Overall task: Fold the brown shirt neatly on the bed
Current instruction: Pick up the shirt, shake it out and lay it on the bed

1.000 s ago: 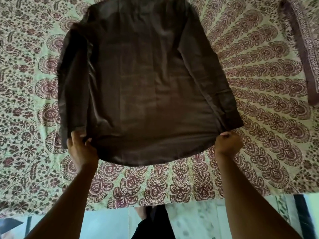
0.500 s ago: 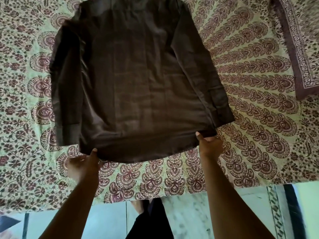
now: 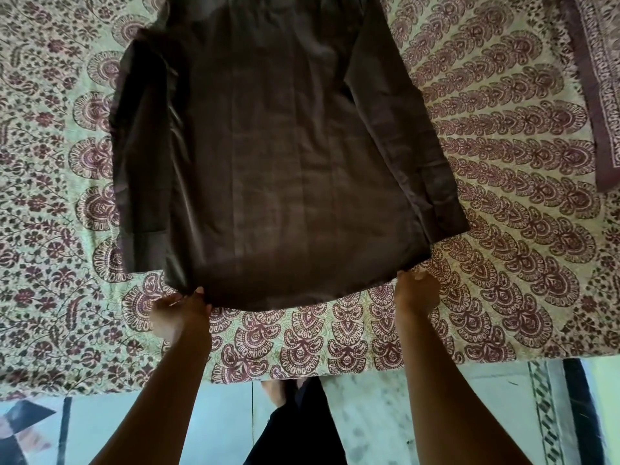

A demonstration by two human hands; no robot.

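Observation:
The brown shirt (image 3: 275,156) lies flat and back-up on the bed (image 3: 503,229), collar end far from me, both long sleeves laid along its sides. My left hand (image 3: 177,313) pinches the hem at its near left corner, thumb on top. My right hand (image 3: 416,293) grips the hem at the near right corner, just below the right cuff. The collar is cut off by the top of the view.
A patterned maroon-and-cream bedspread (image 3: 335,337) covers the bed; its near edge runs just past my wrists. A maroon-bordered pillow (image 3: 600,95) lies at the far right. The tiled floor (image 3: 369,414) and my foot (image 3: 278,394) show below the edge.
Both hands moved inward along the hem, from the outer sleeve cuffs to the body's near corners. The sleeves now lie free on the bed beside the body.

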